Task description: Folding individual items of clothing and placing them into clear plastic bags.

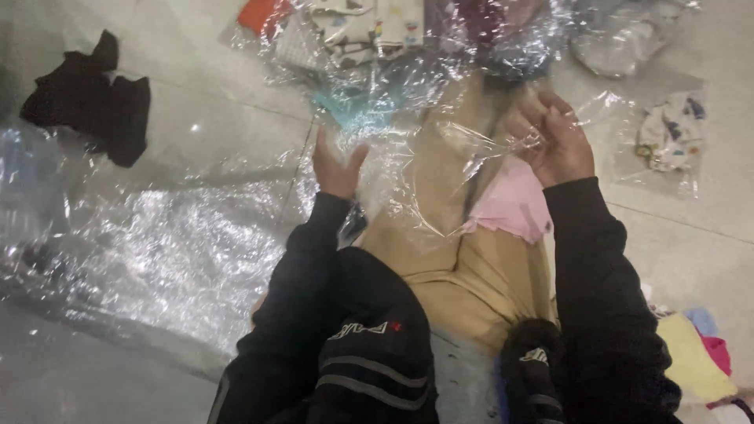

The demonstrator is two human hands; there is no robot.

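Observation:
I hold a clear plastic bag (428, 169) stretched between both hands above the floor. My left hand (336, 169) grips its left edge, thumb and fingers pointing up. My right hand (550, 137) pinches the crinkled right edge of the bag. Under the bag lies a tan garment (463, 271) with a pink piece of cloth (514, 206) on it. Both of my arms are in black sleeves, and my knees in dark trousers show at the bottom.
A pile of clear bags with folded patterned clothes (377, 35) lies at the top. A black garment (90, 98) sits at upper left. Crumpled clear plastic sheet (149, 251) covers the left floor. One bagged patterned cloth (671, 133) lies right; yellow and pink cloths (699, 353) at lower right.

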